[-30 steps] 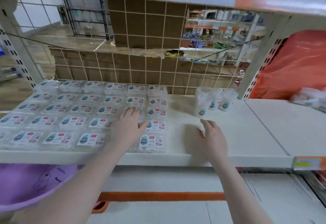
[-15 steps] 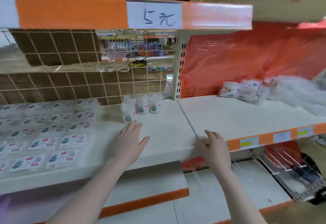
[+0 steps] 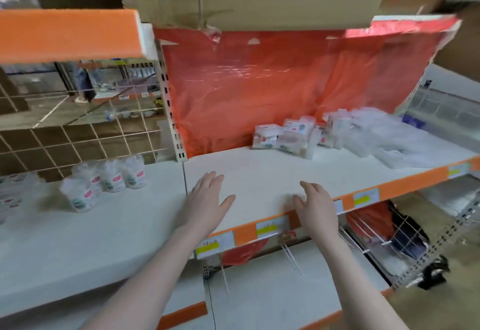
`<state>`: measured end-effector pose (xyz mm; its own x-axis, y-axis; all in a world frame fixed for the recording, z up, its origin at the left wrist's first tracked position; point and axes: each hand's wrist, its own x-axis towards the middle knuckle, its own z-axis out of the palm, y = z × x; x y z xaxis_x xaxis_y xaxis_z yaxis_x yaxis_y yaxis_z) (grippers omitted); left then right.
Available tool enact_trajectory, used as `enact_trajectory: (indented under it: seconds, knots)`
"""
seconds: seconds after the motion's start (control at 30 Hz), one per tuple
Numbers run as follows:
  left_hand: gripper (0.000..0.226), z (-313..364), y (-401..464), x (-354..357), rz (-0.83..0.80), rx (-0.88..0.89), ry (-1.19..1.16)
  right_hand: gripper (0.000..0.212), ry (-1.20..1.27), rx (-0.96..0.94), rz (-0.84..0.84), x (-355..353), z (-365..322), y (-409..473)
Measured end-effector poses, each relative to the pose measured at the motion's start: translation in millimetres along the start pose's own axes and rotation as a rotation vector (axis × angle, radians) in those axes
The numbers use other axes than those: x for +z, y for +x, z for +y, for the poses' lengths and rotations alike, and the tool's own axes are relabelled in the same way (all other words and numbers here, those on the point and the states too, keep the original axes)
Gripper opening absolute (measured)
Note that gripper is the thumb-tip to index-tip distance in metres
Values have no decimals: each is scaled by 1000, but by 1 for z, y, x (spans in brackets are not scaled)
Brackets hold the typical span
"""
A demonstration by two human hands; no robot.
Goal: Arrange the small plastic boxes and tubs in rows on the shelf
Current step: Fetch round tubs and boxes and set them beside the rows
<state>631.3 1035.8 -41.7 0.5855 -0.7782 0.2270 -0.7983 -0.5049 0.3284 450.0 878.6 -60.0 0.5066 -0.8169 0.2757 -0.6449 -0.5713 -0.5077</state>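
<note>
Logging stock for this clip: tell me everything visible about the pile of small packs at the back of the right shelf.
The pile of small packs lies loose and unsorted on the white shelf, against the orange plastic sheet behind it. They look like clear plastic boxes with white contents and small red and teal labels, some tilted or leaning on each other. Crumpled clear bags adjoin them on the right. Neither hand touches them.
</note>
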Motion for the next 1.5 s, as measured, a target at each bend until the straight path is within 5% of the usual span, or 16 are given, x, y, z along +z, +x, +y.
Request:
enact_trajectory:
  seconds: [0.67,1.07,1.5]
  knots:
    - [61,67,177,56,66,116,-29,57,43,-48,87,1,80,150]
    - [60,104,225,76,53,-46,70,67,366,-159,-46,11,110,215]
    - [38,111,254,69,-12,2,245,71,588,-227,-286,21,114,246]
